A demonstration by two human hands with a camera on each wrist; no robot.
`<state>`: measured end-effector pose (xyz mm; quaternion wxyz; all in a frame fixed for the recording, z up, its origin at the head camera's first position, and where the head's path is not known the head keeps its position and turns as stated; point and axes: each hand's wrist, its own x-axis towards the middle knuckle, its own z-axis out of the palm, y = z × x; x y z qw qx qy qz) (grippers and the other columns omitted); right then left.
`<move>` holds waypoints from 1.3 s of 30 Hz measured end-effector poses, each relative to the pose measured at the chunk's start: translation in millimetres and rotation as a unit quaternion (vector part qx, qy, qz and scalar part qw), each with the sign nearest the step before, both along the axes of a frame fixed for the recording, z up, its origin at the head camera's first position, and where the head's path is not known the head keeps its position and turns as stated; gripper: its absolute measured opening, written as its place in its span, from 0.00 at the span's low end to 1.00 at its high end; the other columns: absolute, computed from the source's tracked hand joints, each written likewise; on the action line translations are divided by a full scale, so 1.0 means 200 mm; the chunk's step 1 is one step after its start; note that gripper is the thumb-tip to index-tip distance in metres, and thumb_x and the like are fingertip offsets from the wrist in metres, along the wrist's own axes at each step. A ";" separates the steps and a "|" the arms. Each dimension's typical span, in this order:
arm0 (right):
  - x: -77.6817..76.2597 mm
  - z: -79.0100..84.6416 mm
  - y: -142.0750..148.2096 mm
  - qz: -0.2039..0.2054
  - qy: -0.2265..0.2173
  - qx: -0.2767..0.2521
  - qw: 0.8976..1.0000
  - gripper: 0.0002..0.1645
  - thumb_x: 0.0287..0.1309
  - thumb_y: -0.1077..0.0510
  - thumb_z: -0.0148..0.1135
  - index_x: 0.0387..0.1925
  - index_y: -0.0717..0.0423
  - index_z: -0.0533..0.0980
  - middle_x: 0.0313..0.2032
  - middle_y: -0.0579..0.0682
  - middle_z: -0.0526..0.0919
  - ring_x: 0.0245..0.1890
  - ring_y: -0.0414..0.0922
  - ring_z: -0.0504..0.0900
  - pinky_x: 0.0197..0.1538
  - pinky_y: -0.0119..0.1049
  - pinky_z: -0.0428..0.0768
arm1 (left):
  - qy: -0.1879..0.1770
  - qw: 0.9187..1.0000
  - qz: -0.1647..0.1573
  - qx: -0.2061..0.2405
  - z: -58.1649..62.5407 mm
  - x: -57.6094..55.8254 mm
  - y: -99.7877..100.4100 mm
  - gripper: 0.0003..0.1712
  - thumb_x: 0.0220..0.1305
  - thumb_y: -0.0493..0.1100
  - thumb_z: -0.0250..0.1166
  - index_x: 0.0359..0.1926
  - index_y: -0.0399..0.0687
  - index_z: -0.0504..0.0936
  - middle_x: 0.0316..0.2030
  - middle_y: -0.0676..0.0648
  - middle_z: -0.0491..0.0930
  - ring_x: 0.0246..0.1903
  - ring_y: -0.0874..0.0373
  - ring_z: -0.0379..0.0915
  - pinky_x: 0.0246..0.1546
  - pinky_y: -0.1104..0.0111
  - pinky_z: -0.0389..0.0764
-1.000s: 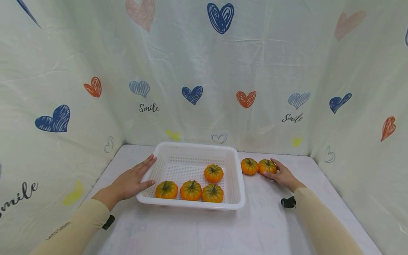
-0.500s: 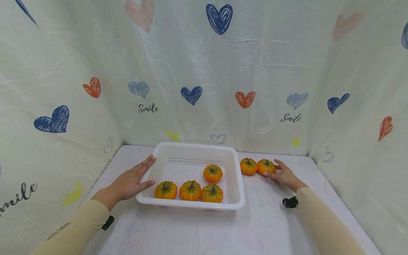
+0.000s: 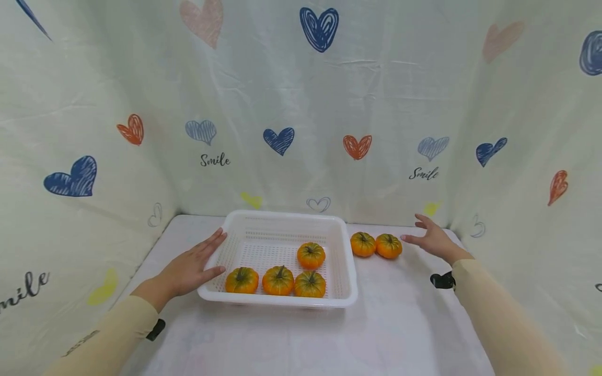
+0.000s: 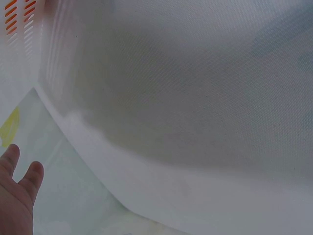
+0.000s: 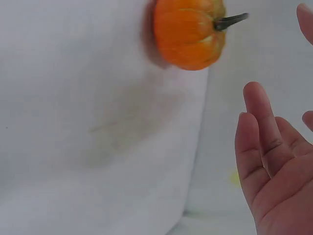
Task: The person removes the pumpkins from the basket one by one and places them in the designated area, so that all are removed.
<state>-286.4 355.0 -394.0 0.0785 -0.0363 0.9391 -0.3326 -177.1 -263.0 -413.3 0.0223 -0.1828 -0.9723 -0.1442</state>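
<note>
Several small orange pumpkins with green-streaked tops sit in a white plastic basket [image 3: 277, 302]; three form a row along its near side, and another pumpkin [image 3: 311, 256] lies behind the right end of that row. My left hand [image 3: 190, 269] rests at the basket's left rim, fingers straight and thumb spread. Right of the basket, two more pumpkins stand side by side on the table, a left one [image 3: 362, 244] and a right one [image 3: 388, 246]. My right hand [image 3: 436, 241] is raised just right of them, fingers apart and holding nothing. The right wrist view shows a pumpkin [image 5: 188, 32] apart from the fingertips.
A white-covered table [image 3: 291, 344] bears everything. A pale curtain [image 3: 301, 94] printed with hearts and "Smile" closes off the back and both sides, close behind the basket and the two pumpkins.
My right hand has let go of the right-hand pumpkin outside the basket and moved up and to the right. That pumpkin stays beside its neighbour. My left hand keeps its place on the basket.
</note>
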 end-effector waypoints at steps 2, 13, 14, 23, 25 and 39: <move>-0.03 0.07 -0.03 0.006 0.015 -0.006 1.000 0.66 0.58 0.38 0.69 0.78 0.59 0.39 0.73 0.72 0.50 0.67 0.74 0.56 0.60 0.69 0.66 | 0.001 1.000 0.000 0.001 0.00 0.00 0.00 0.46 0.70 0.61 0.57 0.79 0.46 0.50 0.78 0.43 0.45 0.72 0.38 0.52 0.64 0.39 0.63; -0.13 0.40 -0.41 0.072 0.048 0.000 0.996 0.64 0.56 0.36 0.70 0.79 0.53 0.43 0.74 0.64 0.55 0.66 0.66 0.67 0.62 0.63 0.70 | -0.003 1.000 0.006 0.001 0.01 0.01 0.00 0.47 0.69 0.62 0.57 0.79 0.48 0.50 0.78 0.42 0.46 0.72 0.37 0.52 0.63 0.38 0.64; -0.14 0.42 -0.45 0.080 0.048 -0.004 0.996 0.62 0.57 0.38 0.70 0.79 0.53 0.44 0.74 0.63 0.56 0.64 0.65 0.69 0.61 0.62 0.71 | -0.003 1.000 0.006 0.001 0.01 0.01 0.00 0.47 0.69 0.61 0.58 0.79 0.48 0.50 0.78 0.42 0.45 0.72 0.37 0.52 0.63 0.38 0.64; -0.13 0.44 -0.85 0.161 0.039 -0.031 0.986 0.58 0.58 0.44 0.72 0.79 0.46 0.48 0.73 0.57 0.60 0.57 0.55 0.79 0.54 0.53 0.80 | -0.001 1.000 0.006 0.000 0.00 0.00 0.00 0.47 0.69 0.65 0.55 0.79 0.49 0.49 0.78 0.43 0.45 0.72 0.38 0.51 0.63 0.37 0.63; -0.13 0.43 -0.92 0.178 0.037 -0.035 0.983 0.57 0.58 0.44 0.72 0.79 0.47 0.48 0.73 0.57 0.60 0.56 0.53 0.80 0.54 0.52 0.81 | -0.002 1.000 0.006 0.000 0.01 0.00 0.00 0.48 0.69 0.65 0.54 0.79 0.49 0.49 0.78 0.43 0.45 0.72 0.38 0.51 0.63 0.37 0.63; -0.08 0.24 -1.22 0.209 -0.025 -0.009 0.978 0.57 0.55 0.45 0.74 0.78 0.44 0.52 0.73 0.55 0.61 0.54 0.48 0.81 0.58 0.49 0.78 | -0.007 1.000 0.003 0.006 0.02 0.01 0.00 0.47 0.69 0.63 0.56 0.79 0.47 0.50 0.78 0.42 0.45 0.72 0.37 0.51 0.64 0.37 0.62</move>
